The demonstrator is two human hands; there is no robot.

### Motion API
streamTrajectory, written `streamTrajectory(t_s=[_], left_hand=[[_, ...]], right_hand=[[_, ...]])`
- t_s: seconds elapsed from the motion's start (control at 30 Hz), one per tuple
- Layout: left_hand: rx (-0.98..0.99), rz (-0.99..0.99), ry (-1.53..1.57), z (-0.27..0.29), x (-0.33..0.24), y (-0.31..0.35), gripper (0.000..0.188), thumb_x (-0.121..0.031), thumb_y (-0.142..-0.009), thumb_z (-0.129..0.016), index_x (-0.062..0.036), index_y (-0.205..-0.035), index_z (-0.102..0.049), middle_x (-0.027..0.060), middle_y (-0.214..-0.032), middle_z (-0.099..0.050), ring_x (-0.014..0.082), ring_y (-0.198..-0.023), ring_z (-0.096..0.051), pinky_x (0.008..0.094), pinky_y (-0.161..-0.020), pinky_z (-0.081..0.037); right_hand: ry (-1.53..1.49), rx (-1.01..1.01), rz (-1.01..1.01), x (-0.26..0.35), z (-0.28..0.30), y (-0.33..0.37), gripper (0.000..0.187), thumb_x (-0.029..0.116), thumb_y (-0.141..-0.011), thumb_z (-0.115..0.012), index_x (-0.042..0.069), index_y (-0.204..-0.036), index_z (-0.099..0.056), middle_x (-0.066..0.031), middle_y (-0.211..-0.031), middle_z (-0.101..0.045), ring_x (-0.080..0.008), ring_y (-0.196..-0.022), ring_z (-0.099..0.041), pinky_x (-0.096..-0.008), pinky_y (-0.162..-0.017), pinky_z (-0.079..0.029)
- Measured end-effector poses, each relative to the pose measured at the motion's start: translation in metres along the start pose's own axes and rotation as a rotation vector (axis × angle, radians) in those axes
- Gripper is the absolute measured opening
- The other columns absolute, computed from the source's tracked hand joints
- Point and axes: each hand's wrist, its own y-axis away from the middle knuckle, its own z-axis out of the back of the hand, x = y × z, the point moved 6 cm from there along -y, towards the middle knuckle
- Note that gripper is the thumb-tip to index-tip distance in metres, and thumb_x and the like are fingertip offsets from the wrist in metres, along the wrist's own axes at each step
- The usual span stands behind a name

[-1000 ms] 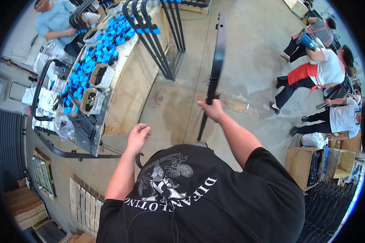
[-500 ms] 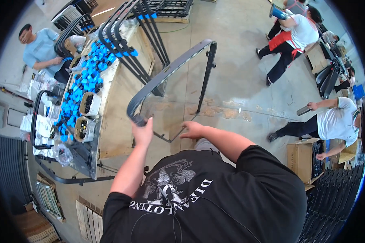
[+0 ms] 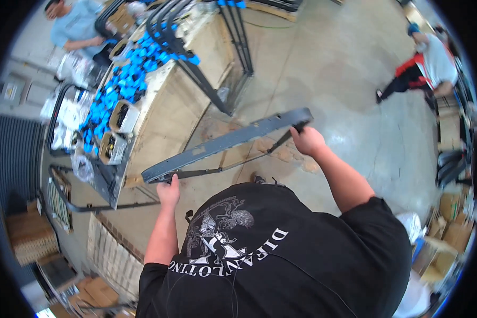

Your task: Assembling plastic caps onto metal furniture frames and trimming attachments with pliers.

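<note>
Black, rounded-corner frame of metal-looking bar (image 3: 225, 140): held in the air before the wearer's torso, over the grey concrete floor (image 3: 323, 79), tilted, right end higher in view. Left hand (image 3: 169, 192) clamped at its left corner, thumb up against the bar; right hand (image 3: 308, 142) closed around the right corner, some fingers hidden behind. Thin lower members hang below the broad bar. Left corner appears near the pale wooden-sided bench (image 3: 169, 127); true gap uncertain through this lens. Likely trouble: a small leftward swing could knock that corner on the bench edge and scuff the finish. Lifted forward, it might catch the black upright tubular frames (image 3: 209, 89) leaning there. Grip only at the ends, so uneven wrists could let it twist. Beyond: heaped bright-blue and black small parts (image 3: 116, 87), co-worker in a light-blue shirt (image 3: 77, 26).
</note>
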Motion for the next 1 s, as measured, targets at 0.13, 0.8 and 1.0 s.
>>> streamTrajectory(t_s=[0.13, 0.8, 1.0], left_hand=[[0.062, 0.258, -0.567, -0.001, 0.008, -0.013, 0.040, -0.031, -0.096, -0.064, 0.0077, -0.090, -0.070, 0.0153, -0.086, -0.073, 0.0297, -0.082, -0.071, 0.0426, -0.080, -0.057], [-0.318, 0.764, 0.899, 0.120, 0.155, 0.024, 0.041, -0.042, -0.100, -0.044, -0.0060, -0.088, -0.059, 0.0069, -0.073, -0.064, 0.0185, -0.063, -0.061, 0.0333, -0.057, -0.047], [-0.412, 0.777, 0.953, 0.199, 0.161, 0.018, 0.039, -0.040, -0.101, -0.042, -0.0065, -0.087, -0.059, 0.0069, -0.073, -0.064, 0.0179, -0.064, -0.060, 0.0327, -0.058, -0.046]], right_hand=[[-0.283, 0.135, 0.064, -0.031, -0.026, -0.027, 0.043, 0.040, -0.100, -0.056, -0.001, -0.091, -0.065, -0.0146, -0.079, -0.069, -0.0250, -0.076, -0.069, -0.0386, -0.069, -0.054], [-0.935, 0.465, 0.230, 0.250, -0.054, -0.070, 0.029, 0.029, -0.104, -0.052, 0.002, -0.095, -0.058, -0.0085, -0.079, -0.063, -0.0180, -0.068, -0.062, -0.0307, -0.061, -0.048], [-1.003, 0.421, 0.145, 0.369, -0.083, -0.087, 0.035, 0.035, -0.100, -0.053, 0.004, -0.087, -0.058, -0.0112, -0.073, -0.064, -0.0197, -0.063, -0.061, -0.0319, -0.059, -0.047]])
